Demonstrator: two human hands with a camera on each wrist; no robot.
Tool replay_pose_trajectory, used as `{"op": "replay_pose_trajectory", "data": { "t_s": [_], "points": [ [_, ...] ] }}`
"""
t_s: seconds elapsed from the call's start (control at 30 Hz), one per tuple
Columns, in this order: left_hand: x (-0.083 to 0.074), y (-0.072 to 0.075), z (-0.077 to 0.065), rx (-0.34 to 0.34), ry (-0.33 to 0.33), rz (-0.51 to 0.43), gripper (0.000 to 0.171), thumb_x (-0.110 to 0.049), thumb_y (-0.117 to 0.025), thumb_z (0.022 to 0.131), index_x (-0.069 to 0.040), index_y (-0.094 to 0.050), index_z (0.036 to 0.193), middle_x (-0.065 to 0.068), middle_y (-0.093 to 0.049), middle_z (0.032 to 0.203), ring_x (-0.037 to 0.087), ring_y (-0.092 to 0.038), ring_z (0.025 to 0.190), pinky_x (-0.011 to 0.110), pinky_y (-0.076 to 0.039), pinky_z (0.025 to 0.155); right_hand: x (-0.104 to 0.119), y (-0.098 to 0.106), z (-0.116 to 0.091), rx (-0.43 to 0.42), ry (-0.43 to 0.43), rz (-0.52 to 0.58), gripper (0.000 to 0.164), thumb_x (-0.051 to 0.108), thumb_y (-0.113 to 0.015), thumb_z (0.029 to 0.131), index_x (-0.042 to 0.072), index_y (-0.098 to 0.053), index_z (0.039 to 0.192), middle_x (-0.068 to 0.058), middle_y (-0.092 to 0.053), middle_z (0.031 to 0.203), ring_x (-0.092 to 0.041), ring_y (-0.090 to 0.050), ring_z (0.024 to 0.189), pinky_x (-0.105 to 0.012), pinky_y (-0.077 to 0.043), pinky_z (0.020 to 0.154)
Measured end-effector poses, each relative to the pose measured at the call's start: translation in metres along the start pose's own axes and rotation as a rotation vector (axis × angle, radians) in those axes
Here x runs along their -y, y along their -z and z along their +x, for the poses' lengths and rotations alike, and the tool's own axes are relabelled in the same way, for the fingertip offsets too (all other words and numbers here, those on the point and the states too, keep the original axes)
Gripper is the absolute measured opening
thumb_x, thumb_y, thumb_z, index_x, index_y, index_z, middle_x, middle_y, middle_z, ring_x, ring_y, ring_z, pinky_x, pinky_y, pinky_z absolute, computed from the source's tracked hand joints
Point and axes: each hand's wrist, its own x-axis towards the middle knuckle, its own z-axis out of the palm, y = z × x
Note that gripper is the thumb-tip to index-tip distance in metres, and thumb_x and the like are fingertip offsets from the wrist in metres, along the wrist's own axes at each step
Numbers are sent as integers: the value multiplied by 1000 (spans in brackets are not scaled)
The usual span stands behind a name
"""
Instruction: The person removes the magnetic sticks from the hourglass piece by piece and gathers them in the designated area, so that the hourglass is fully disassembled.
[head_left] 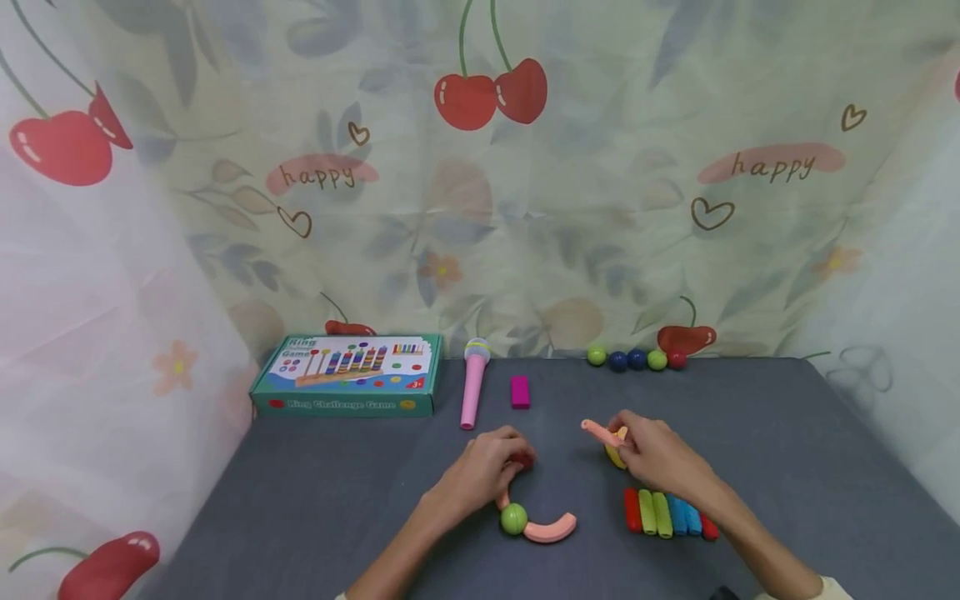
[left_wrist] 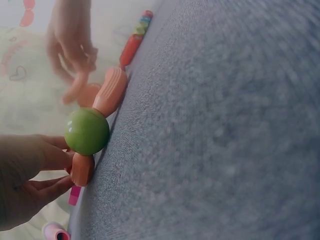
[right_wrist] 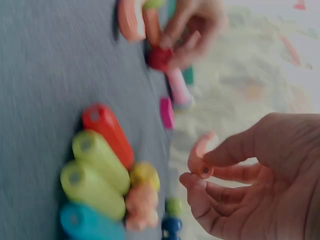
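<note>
My left hand grips a red ball at one end of a joined chain lying on the table. From the red ball the chain runs through a curved orange piece and a green ball to another curved orange piece. Raised over the table on the right, my right hand pinches a loose curved orange piece between thumb and fingers; a hole shows in its end. Beyond that hand lie a yellow ball and more orange pieces, blurred in the right wrist view.
A row of red, green and blue tubes lies below my right forearm. Several green, blue and red balls line the back edge. A magenta block, a pink toy microphone and a game box sit at the back left.
</note>
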Motion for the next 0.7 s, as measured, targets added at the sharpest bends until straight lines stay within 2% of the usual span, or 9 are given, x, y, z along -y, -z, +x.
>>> {"op": "replay_pose_trajectory", "data": {
  "t_s": [0.07,0.17,0.27,0.4,0.53,0.7],
  "points": [
    [1,0,0,0,-4,-1,13,-8,-76,95,-13,-79,107,1,-74,108,10,-70,92,23,-59,84,-11,10,-2,-15,-25,27,21,5,-53,104,-3,-55,123,-5,-55,68,-16,-47,54,-27,-40,51],
    [1,-1,0,0,2,-1,13,-9,-76,95,-14,-79,107,1,-74,109,11,-70,93,23,-59,85,-28,20,-5,-30,-62,41,20,3,-42,104,-3,-47,123,-5,-51,70,-17,-43,56,-28,-37,54],
    [1,-1,0,-2,13,-4,12,-10,-75,96,-14,-79,107,1,-74,109,11,-70,94,22,-59,85,-45,23,-5,-36,-115,9,21,-1,-43,100,-3,-46,121,-6,-51,76,-19,-48,65,-30,-39,60],
    [2,-1,0,-5,11,-10,12,-10,-75,96,-15,-79,107,0,-74,109,11,-70,94,22,-59,86,-63,19,-4,-3,-161,-20,23,-5,-45,96,-4,-45,119,-9,-53,82,-21,-53,73,-33,-42,64],
    [3,-1,-1,-1,8,-16,13,-10,-75,96,-15,-79,108,0,-73,110,12,-69,95,23,-58,86,-73,15,-4,24,-147,-51,18,-1,-42,102,-3,-49,118,-9,-54,82,-21,-53,72,-33,-40,63],
    [4,1,0,23,4,-31,14,-13,-73,98,-14,-79,111,2,-72,114,14,-69,101,27,-59,91,-76,16,-4,20,-131,-116,14,9,-48,107,0,-56,114,-6,-53,80,-20,-52,71,-33,-39,63]
  ]
}}
